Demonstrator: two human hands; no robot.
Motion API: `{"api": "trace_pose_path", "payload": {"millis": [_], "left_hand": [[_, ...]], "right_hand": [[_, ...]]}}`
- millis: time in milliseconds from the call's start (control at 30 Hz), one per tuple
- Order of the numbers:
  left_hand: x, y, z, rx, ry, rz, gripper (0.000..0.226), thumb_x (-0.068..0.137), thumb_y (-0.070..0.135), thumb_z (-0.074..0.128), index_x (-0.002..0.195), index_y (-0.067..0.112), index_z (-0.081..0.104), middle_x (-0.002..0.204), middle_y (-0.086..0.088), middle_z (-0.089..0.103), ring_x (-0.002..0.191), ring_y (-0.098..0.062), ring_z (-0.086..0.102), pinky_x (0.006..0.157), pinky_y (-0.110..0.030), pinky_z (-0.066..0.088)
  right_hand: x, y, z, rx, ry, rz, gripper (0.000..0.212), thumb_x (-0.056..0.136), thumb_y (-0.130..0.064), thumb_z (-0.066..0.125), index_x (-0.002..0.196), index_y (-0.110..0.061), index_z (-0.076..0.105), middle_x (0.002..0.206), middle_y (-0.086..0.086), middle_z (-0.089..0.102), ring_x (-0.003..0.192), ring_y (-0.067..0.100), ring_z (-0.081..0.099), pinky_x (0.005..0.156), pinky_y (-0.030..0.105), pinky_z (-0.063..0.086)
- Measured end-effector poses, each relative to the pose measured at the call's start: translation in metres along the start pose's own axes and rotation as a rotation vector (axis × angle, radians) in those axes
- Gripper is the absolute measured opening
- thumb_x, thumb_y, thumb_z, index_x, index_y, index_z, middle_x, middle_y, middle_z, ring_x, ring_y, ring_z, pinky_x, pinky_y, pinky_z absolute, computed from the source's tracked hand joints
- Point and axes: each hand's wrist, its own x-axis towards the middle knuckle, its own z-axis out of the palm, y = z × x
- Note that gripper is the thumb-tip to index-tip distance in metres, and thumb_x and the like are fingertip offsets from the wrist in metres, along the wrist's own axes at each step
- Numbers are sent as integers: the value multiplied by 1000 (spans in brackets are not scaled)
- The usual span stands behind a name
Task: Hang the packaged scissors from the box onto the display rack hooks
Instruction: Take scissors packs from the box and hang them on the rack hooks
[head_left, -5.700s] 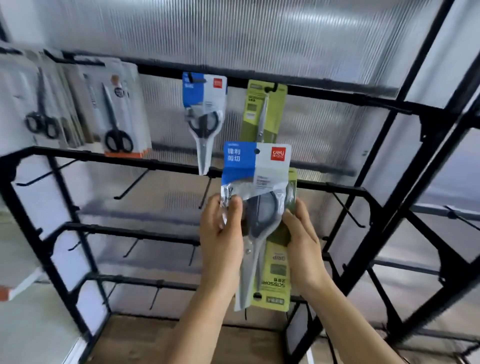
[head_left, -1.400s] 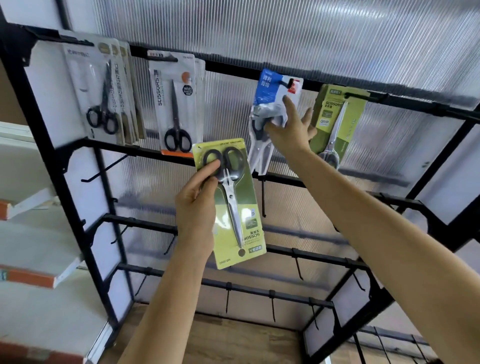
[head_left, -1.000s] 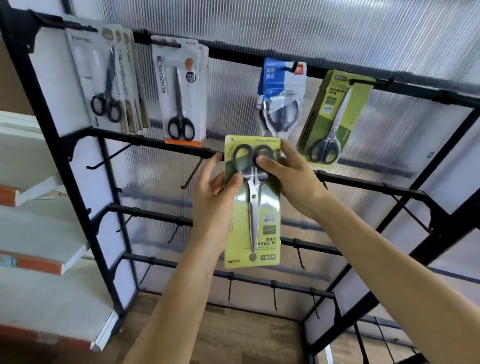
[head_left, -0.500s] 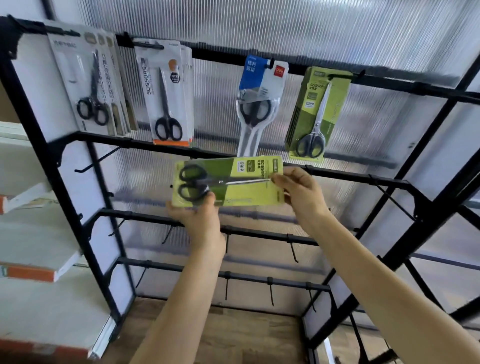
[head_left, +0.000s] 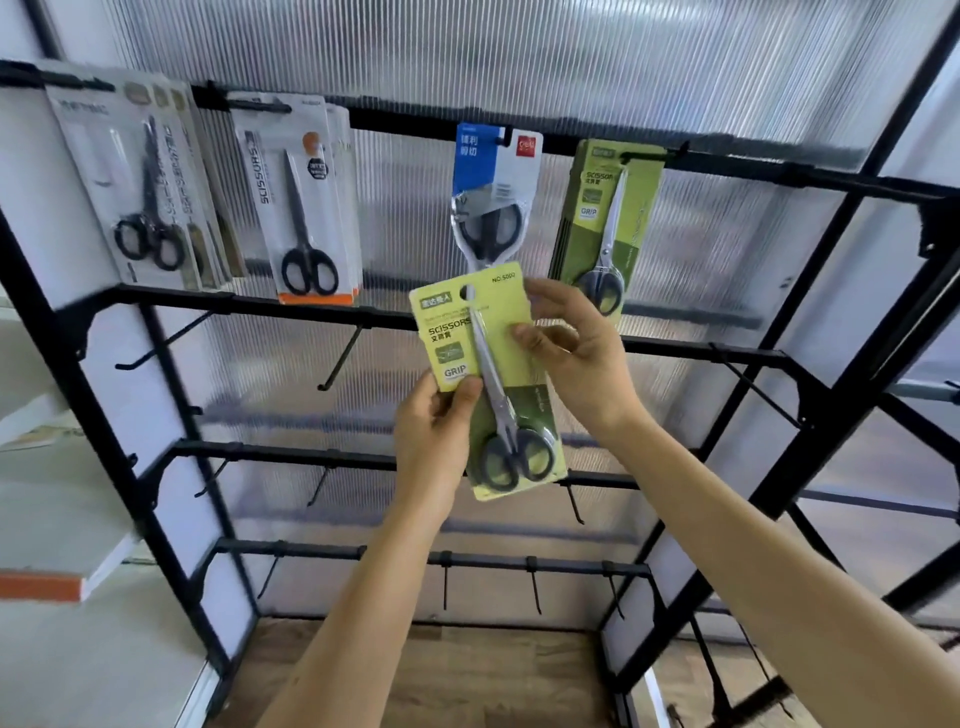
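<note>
I hold a yellow-green scissors pack (head_left: 491, 332) upright in front of the black display rack (head_left: 270, 306), its hang hole at the top and the black handles at the bottom. My left hand (head_left: 434, 434) pinches its lower left edge. My right hand (head_left: 571, 353) grips its right edge, thumb on the front. On the top rail hang a blue-and-clear scissors pack (head_left: 491, 197) and a stack of matching green packs (head_left: 608, 223), just above and to the right of the held pack.
Two stacks of white scissors packs (head_left: 150, 192) (head_left: 306, 202) hang at the top left. Bare black hooks (head_left: 340, 358) stick out from the lower rails. White shelves (head_left: 57, 540) stand at the left. Wooden floor (head_left: 467, 670) lies below; a corrugated translucent panel backs the rack.
The green pack has turned from lying sideways to upright, hang hole up. My right hand moved up to its right edge and my left hand now holds the lower left.
</note>
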Motion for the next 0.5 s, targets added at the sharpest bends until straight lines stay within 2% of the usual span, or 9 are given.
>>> {"api": "trace_pose_path", "payload": {"millis": [67, 133, 200, 267, 333, 367, 433, 500], "left_hand": [[2, 5, 9, -7, -63, -16, 18, 91, 14, 55, 82, 30, 58, 80, 16, 64, 69, 6, 60, 59, -7, 45], [2, 9, 21, 30, -156, 2, 17, 92, 15, 54, 84, 30, 57, 83, 14, 65, 75, 1, 61, 63, -10, 48], [2, 14, 35, 90, -214, 31, 12, 92, 18, 53, 88, 29, 57, 87, 10, 66, 82, -6, 62, 71, -21, 51], [3, 20, 48, 120, -243, 63, 9, 93, 21, 53, 92, 30, 56, 90, 7, 66, 85, -11, 63, 76, -31, 52], [3, 26, 60, 104, -263, 88, 10, 94, 22, 50, 99, 27, 56, 93, 8, 65, 88, -11, 63, 79, -31, 51], [3, 28, 65, 89, -269, 92, 13, 94, 22, 49, 106, 25, 55, 97, 9, 64, 92, -8, 62, 82, -29, 51], [5, 29, 72, 45, -265, 82, 22, 94, 22, 49, 116, 23, 51, 107, 7, 62, 102, -8, 59, 89, -30, 50], [7, 27, 77, 28, -252, 73, 25, 94, 22, 50, 119, 23, 50, 109, 8, 60, 104, -8, 58, 90, -30, 49]], "right_hand": [[-1, 3, -3, -58, 3, 4, 45, 87, -1, 58, 119, -30, 48, 92, -12, 63, 77, -2, 62, 74, 18, 53], [-1, 1, -9, -54, 67, -19, 53, 87, -1, 58, 125, -34, 41, 97, -14, 63, 84, 7, 65, 79, 24, 56], [0, -3, -19, -61, 141, -40, 59, 88, -4, 57, 125, -45, 35, 102, -6, 64, 88, 18, 66, 78, 32, 58], [3, -6, -33, -71, 203, -53, 60, 89, -6, 57, 124, -49, 35, 115, 2, 63, 86, 13, 66, 74, 26, 56], [10, -9, -48, -113, 263, -69, 47, 89, -7, 57, 125, -35, 43, 111, -1, 62, 71, -3, 59, 62, 14, 49], [14, -10, -55, -118, 298, -83, 42, 89, -6, 57, 124, -28, 47, 106, -4, 62, 66, -5, 56, 59, 11, 46], [28, -15, -69, -78, 364, -110, 37, 88, -2, 57, 120, -19, 51, 102, -5, 61, 67, -6, 57, 64, 11, 47], [43, -22, -81, -52, 401, -123, 37, 87, 0, 58, 120, -16, 52, 105, -1, 62, 77, -3, 60, 73, 15, 50]]}}
